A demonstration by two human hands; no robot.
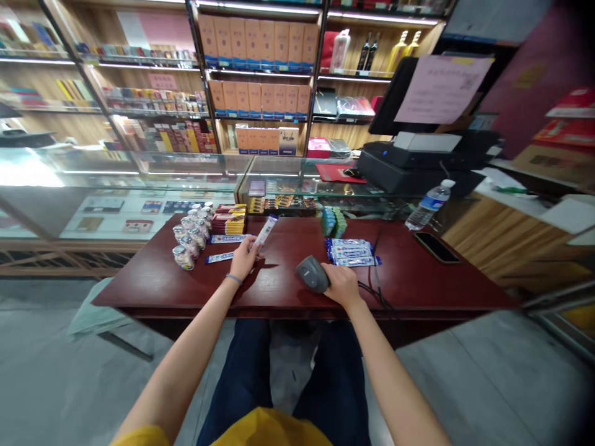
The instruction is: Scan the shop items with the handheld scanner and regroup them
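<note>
Two hands: left w/ packet, right on scanner.

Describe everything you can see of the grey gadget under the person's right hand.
The grey scanner is a handheld device of dull, plastic-looking grey with a rounded head. It lies on its side on the dark red table, head pointing left. The right hand wraps its handle end, hiding that part. A dark cable runs off beside the wrist. Nothing else touches it.

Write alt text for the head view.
At a dark red wooden table, the left hand lifts a slim white-and-blue packet while the right hand grips a grey handheld barcode scanner. Small clear jars stand left.
</note>
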